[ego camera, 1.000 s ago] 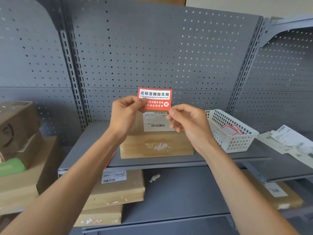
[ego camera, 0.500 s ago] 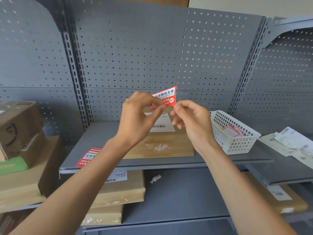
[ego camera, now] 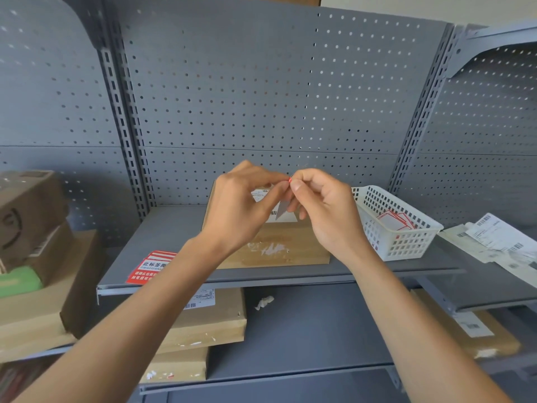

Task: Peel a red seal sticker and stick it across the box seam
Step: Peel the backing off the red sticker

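My left hand (ego camera: 241, 207) and my right hand (ego camera: 322, 207) meet fingertip to fingertip above a brown cardboard box (ego camera: 279, 248) on the grey shelf (ego camera: 174, 228). Between them I pinch a red seal sticker (ego camera: 283, 209). It is turned nearly edge-on, so only a sliver of red at my fingertips and its pale grey back hanging below show. The box carries a white shipping label, partly hidden by my hands. A small stack of red seal stickers (ego camera: 151, 267) lies at the shelf's front left edge.
A white plastic basket (ego camera: 406, 245) holding red-edged white backing sheets stands right of the box. Paper labels (ego camera: 494, 237) lie on the right shelf. More cardboard boxes (ego camera: 209, 318) sit on the lower shelf and at far left (ego camera: 32, 228). A perforated grey back panel rises behind.
The sticker turned from facing me to nearly edge-on. My hands drew closer together and lower over the box. My left forearm shifted, and the stack of stickers on the shelf came into view.
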